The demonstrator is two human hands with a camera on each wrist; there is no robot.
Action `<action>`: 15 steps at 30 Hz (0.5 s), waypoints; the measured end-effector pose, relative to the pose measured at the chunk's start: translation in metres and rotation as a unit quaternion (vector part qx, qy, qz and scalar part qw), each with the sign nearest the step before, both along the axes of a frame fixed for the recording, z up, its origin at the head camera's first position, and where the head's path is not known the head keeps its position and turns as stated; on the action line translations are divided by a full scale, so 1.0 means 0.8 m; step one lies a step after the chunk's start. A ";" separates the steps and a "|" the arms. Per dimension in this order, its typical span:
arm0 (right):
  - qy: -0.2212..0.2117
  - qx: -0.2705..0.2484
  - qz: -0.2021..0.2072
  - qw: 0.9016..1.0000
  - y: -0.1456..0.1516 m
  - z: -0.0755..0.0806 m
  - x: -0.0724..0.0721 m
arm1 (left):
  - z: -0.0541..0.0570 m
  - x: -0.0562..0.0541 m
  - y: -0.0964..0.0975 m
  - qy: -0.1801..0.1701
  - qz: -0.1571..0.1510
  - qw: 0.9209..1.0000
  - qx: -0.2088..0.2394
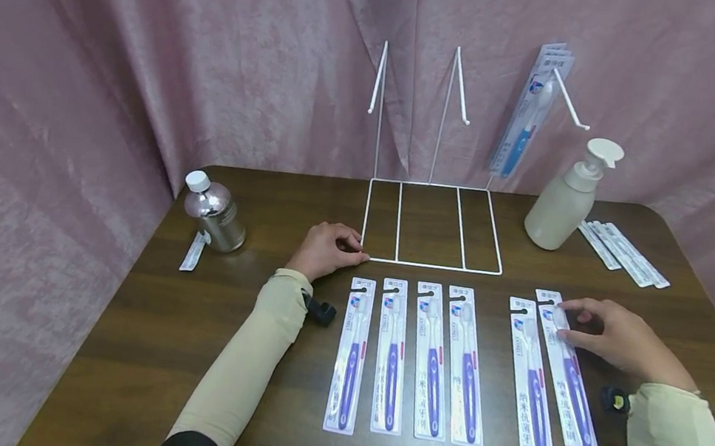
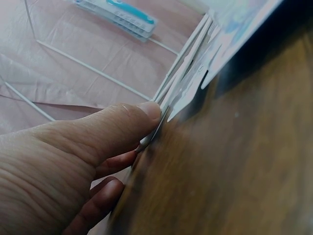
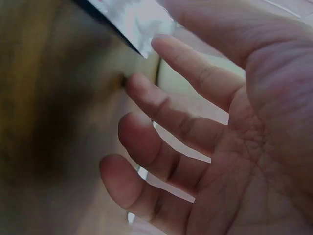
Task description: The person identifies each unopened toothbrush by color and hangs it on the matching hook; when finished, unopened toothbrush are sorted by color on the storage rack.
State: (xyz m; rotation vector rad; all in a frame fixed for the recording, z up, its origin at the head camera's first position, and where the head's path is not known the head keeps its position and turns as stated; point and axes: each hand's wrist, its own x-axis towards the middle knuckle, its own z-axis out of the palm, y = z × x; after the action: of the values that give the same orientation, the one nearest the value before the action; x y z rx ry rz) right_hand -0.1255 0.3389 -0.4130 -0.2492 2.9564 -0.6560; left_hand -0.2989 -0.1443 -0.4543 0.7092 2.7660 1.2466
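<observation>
My left hand [image 1: 329, 249] pinches the front left corner of a white wire rack [image 1: 432, 266], its thumb along the wire in the left wrist view. My right hand [image 1: 624, 343] is at the upper end of a packaged purple toothbrush [image 1: 569, 379], with index fingertip and thumb apart at its right edge. The other fingers are loosely bent in the right wrist view. Another packaged toothbrush [image 1: 532, 386] lies just left of it, slanted alike. Several more purple toothbrush packs [image 1: 394, 358] lie in a row before the rack.
Blue toothbrush packs [image 1: 531, 114] hang from the rack's right hook [image 1: 573, 104]. A pump bottle [image 1: 561, 203] stands right of the rack, with narrow white packs [image 1: 628, 255] beside it. On the left is a clear bottle [image 1: 218, 213] with a white cap. Pink curtain [image 1: 251, 54] hangs behind.
</observation>
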 end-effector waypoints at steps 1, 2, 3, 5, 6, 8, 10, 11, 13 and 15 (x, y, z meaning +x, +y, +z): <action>0.003 -0.001 -0.002 1.000 0.000 -0.002 0.001 | 0.000 0.000 0.001 0.000 0.000 1.000 0.001; 0.006 -0.002 -0.002 1.000 0.000 -0.003 0.001 | 0.000 0.000 0.001 -0.002 0.000 1.000 0.002; 0.009 -0.004 -0.001 1.000 0.000 -0.005 0.001 | 0.001 0.000 0.001 -0.003 0.001 1.000 0.003; 0.013 -0.010 -0.001 1.000 -0.001 -0.006 0.001 | 0.000 0.001 0.000 -0.006 0.005 1.000 0.002; 0.015 -0.011 -0.002 1.000 -0.001 -0.007 0.001 | 0.000 0.002 0.000 -0.007 0.007 1.000 0.001; 0.016 -0.013 -0.004 1.000 -0.001 -0.008 0.000 | -0.001 0.002 -0.001 -0.008 0.009 1.000 -0.002; 0.016 -0.016 -0.008 1.000 -0.001 -0.008 0.001 | -0.002 0.002 0.000 -0.007 0.009 1.000 -0.005; 0.016 -0.019 -0.010 1.000 -0.001 -0.008 0.001 | -0.002 0.002 0.000 -0.005 0.008 1.000 -0.005; 0.017 -0.028 -0.016 0.999 -0.001 -0.008 0.003 | -0.001 0.002 0.001 -0.004 0.008 1.000 -0.007; 0.012 -0.049 -0.022 0.998 0.000 -0.008 0.003 | 0.000 0.001 0.002 -0.005 0.008 1.000 -0.008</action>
State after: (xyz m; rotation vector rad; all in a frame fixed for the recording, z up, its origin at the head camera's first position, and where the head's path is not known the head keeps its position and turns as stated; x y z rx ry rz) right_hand -0.1229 0.3392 -0.4191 -0.2004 2.9639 -0.8097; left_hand -0.2984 -0.1429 -0.4544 0.6800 2.7765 1.2257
